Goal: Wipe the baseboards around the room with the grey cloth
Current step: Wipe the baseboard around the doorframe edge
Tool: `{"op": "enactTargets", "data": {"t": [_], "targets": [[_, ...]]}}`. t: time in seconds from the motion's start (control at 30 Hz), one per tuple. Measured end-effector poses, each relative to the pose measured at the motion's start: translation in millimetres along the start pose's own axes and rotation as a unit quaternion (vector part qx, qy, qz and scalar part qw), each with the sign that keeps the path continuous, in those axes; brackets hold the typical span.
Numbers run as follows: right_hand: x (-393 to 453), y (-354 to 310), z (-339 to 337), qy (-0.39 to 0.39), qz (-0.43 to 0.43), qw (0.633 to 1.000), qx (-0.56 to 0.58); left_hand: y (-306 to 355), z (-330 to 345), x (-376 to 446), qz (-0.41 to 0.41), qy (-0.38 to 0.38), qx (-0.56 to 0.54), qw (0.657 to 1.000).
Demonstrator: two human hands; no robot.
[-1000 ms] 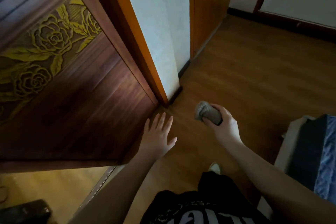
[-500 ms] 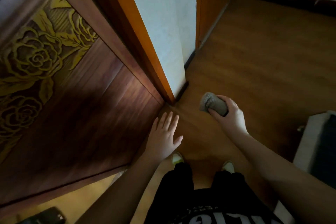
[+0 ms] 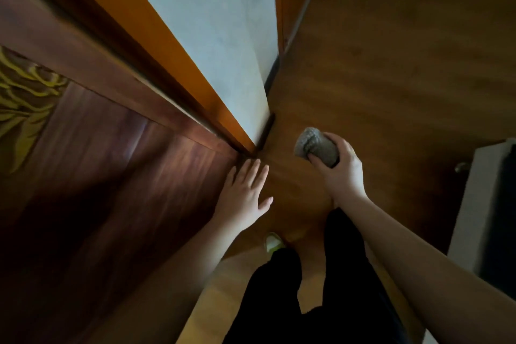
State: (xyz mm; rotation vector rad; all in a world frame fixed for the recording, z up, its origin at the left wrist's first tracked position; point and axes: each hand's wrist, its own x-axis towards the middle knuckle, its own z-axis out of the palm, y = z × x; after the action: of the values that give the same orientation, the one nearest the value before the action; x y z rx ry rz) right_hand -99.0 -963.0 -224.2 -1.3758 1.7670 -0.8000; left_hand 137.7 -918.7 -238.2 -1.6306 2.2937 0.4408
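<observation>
My right hand (image 3: 339,170) grips the bunched grey cloth (image 3: 314,145) above the wooden floor, a short way right of the wall corner. The dark baseboard (image 3: 266,131) runs along the foot of the white wall (image 3: 223,36), and the cloth hangs clear of it. My left hand (image 3: 244,193) is spread with straight fingers near the lower edge of the dark wooden door (image 3: 125,162); whether it touches the door I cannot tell.
An orange door frame (image 3: 156,36) stands between the door and the wall. A white and dark piece of furniture (image 3: 485,204) sits at the right. My legs in black trousers (image 3: 307,288) and a shoe (image 3: 272,241) are below.
The view has tipped down and moved closer to the corner. Both hands have kept their hold and shape, and the cloth sits a little nearer the baseboard.
</observation>
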Motion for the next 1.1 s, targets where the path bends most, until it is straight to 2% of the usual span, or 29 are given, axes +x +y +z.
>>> {"op": "enactTargets", "data": {"t": [0.3,0.53,0.7,0.87,1.1], "targets": [[105.5,90.5,69.0,-0.020,0.024,0.999,-0.013,-14.7,94.6,111.7,-0.026,-0.022,-0.014,0.999],[149.5,211.8,153.9,-0.062,0.035,0.996,-0.045,-30.2,210.1,192.0,-0.034,-0.022,-0.051,0.998],[174.8,292.5,196.6,-0.047,0.044,0.996,-0.066,-39.2,292.8,249.4,-0.037,-0.096,-0.047,0.994],[208.0,355.0,239.2,-0.047,0.049,0.995,-0.080,-50.9,366.8,301.9,-0.052,-0.122,-0.053,0.990],[256.3,414.2,318.9,-0.050,0.054,0.996,-0.042,-63.7,465.9,369.0,-0.077,-0.152,-0.102,0.980]]}}
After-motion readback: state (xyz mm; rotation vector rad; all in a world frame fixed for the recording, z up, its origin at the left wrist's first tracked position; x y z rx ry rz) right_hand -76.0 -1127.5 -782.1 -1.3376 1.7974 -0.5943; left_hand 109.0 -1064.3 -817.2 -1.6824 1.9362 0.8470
